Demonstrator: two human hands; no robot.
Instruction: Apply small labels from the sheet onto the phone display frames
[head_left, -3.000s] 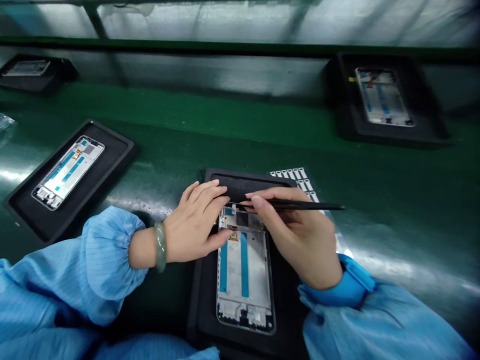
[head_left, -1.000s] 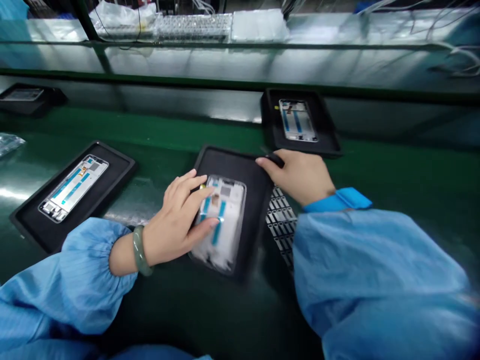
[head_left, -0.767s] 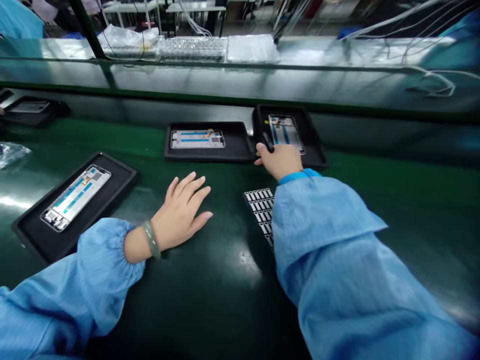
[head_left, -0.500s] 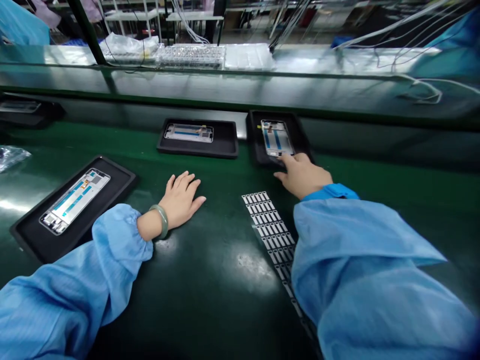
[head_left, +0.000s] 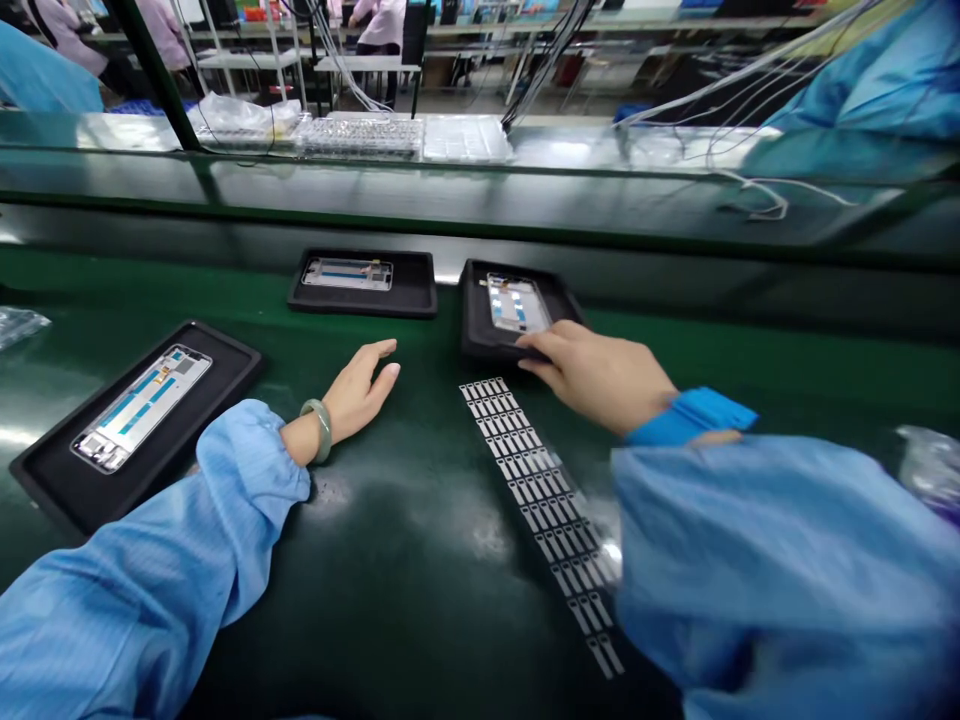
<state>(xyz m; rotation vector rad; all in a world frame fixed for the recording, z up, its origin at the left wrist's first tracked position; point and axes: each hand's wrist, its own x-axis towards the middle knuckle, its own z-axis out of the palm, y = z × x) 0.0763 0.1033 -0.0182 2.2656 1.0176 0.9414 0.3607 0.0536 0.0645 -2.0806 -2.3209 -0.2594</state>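
My right hand point(head_left: 600, 372) is closed on the near right edge of a black tray point(head_left: 480, 340), thumb below and fingers over the rim. A phone frame point(head_left: 511, 303) with blue strips lies in that tray. My left hand point(head_left: 364, 392), with a green bangle at the wrist, is open above the green bench and holds nothing. Left of it a second black tray point(head_left: 225, 365) lies at a slant with another phone frame point(head_left: 142, 408) inside. A sheet of small pale pieces in rows point(head_left: 536, 490) lies between my arms.
Further back is another black tray point(head_left: 412, 285) with a phone frame point(head_left: 346, 273). A raised shelf point(head_left: 360, 190) runs behind the bench, with clear plastic trays point(head_left: 465, 138) and white cables point(head_left: 765, 200) beyond. Plastic bags point(head_left: 19, 325) lie at both sides. A co-worker's blue sleeve point(head_left: 892, 90) is at upper right.
My right hand has closed on the right-hand tray, which has come a little nearer to me. My left hand's fingers have drawn together somewhat. The whole view has shifted slightly.
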